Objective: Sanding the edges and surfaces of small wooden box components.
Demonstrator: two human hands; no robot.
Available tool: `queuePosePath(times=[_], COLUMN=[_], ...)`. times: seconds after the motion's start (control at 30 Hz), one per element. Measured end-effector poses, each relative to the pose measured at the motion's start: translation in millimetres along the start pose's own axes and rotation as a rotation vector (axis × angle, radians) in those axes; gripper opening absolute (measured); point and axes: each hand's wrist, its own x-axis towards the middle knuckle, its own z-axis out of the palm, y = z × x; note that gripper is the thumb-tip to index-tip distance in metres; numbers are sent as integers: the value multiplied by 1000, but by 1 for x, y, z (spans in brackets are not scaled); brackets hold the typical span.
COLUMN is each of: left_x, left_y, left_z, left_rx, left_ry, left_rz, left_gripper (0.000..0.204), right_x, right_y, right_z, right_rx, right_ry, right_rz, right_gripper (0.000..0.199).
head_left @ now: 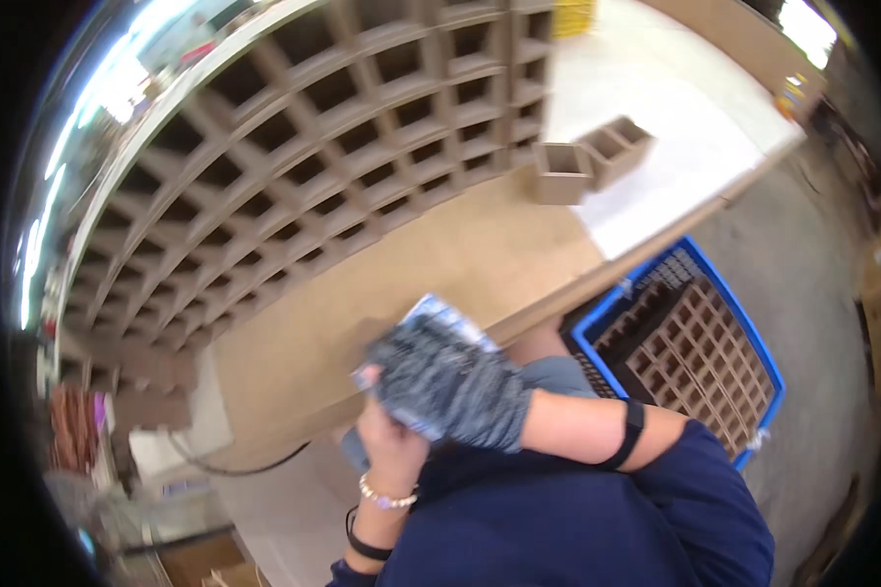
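- Hands first: our right hand [447, 380], in a mottled grey glove, crosses in front of our chest and lies over a small flat packet [443, 315] with a blue-and-white printed face.
- Our left hand [390, 437], bare, with a bead bracelet at the wrist, comes up from below and meets the packet's lower left part; its fingers are curled, though we cannot tell how firmly they grip.
- The packet sits between the two hands, its upper corner sticking out past the gloved knuckles (the rest is hidden under the glove, so we cannot say whether the right hand is closed on it or only pressing).
- Both hands hover just off the near edge of a brown workbench [440, 254], above our lap.
- On the bench stands a big cardboard grid of square cells [294, 147], tilted away to the upper left.
- Two small loose cardboard cell pieces [590, 157] rest further back, touching each other, partly on a white sheet.
- To our right, on the floor beside the bench, a blue crate [754, 342] holds more cardboard dividers.
- A black cable [235, 468] hangs below the bench edge at left.
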Motion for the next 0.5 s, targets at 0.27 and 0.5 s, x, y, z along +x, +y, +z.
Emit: queuePosePath(times=[0.27,0.5], left_x=[0,-1], left_y=[-1,-4], left_z=[-2,1], left_rx=[-129,-22], left_ry=[52,13], left_rz=[-140,-67], left_gripper=[42,27], right_x=[14,25], right_y=[18,35], right_z=[-16,-3], right_rx=[-271,-213], right_ry=[-188,-398], right_rz=[140,281], right_gripper=[31,27])
